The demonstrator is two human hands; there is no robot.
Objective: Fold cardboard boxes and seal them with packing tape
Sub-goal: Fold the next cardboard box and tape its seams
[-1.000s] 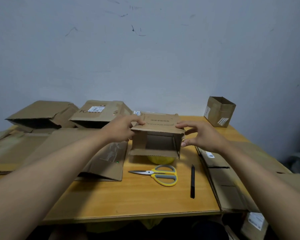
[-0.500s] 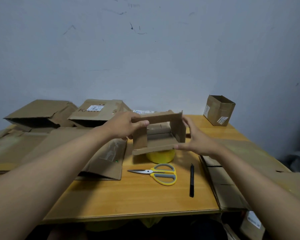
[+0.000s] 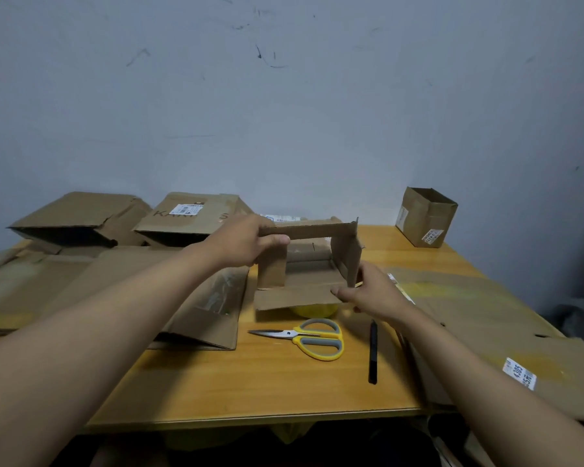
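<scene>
Nearest the front edge of the table, a black pen lies with its length running front to back, and yellow-handled scissors lie just left of it, blades toward the left edge. Behind them a yellow tape roll sits mostly hidden under the small cardboard box, which is held above the table's centre. The left hand grips the box's upper left corner, thumb curled along the top panel's near edge. The right hand pinches the lower right corner where the bottom flap meets the side wall. Compared with a second ago, the box has tipped back and opened up: the top panel, then seen broadside, now shows nearly edge-on, and the right hand has dropped from the top corner to the bottom one. Judgement: the box is squared but no flap is folded shut, so taping is not yet due. Its mouth faces the person; its long axis runs left to right. A small open box stands at the far right corner; collapsed boxes lie along the far left edge.
</scene>
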